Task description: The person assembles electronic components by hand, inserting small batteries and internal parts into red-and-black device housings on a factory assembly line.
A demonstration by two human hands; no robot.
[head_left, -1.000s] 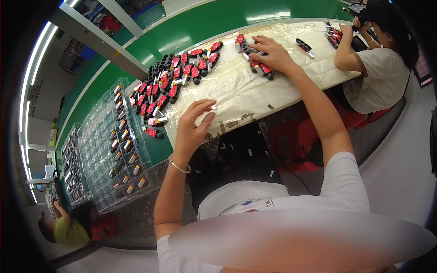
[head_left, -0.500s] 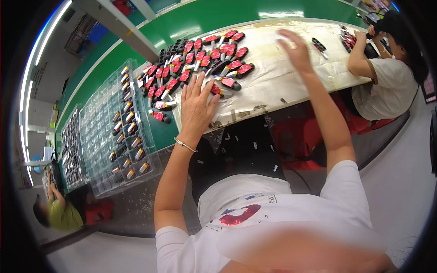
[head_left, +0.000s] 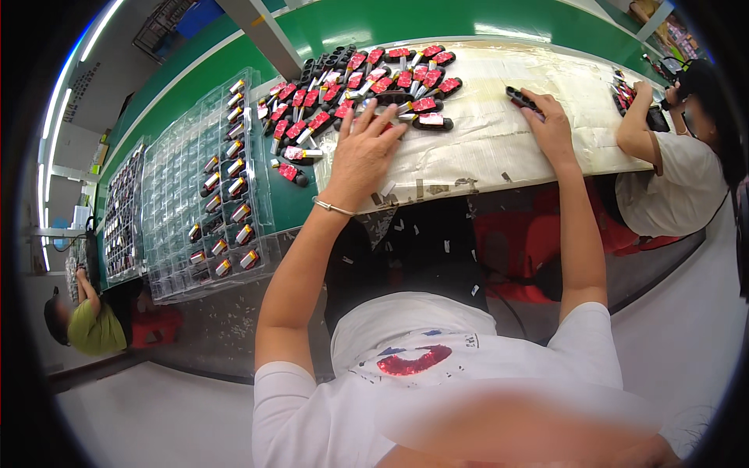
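My right hand (head_left: 552, 129) has its thumb and fingers closed on one end of a black elongated casing (head_left: 520, 97) with round openings, which lies on the white-covered table. My left hand (head_left: 363, 156) is stretched out with fingers apart, at the near edge of a heap of black casings with red film and silvery parts. A bit of red shows by its fingertips; whether the hand touches it is hidden. Just beyond the fingertips lie a dark, bare casing (head_left: 392, 98) and a casing with a whitish-red label (head_left: 431, 120).
Clear plastic trays (head_left: 175, 175) partly filled with small silvery-yellow parts stand left of the heap. Dark bare casings (head_left: 331, 58) are grouped at its back. A metal post (head_left: 269, 35) rises behind. One co-worker (head_left: 679, 171) sits at the right, another (head_left: 94, 324) far left.
My right hand has come down from above the table and taken hold of the lone black casing. My left hand stays by the heap with its fingers spread. The whole view has shifted.
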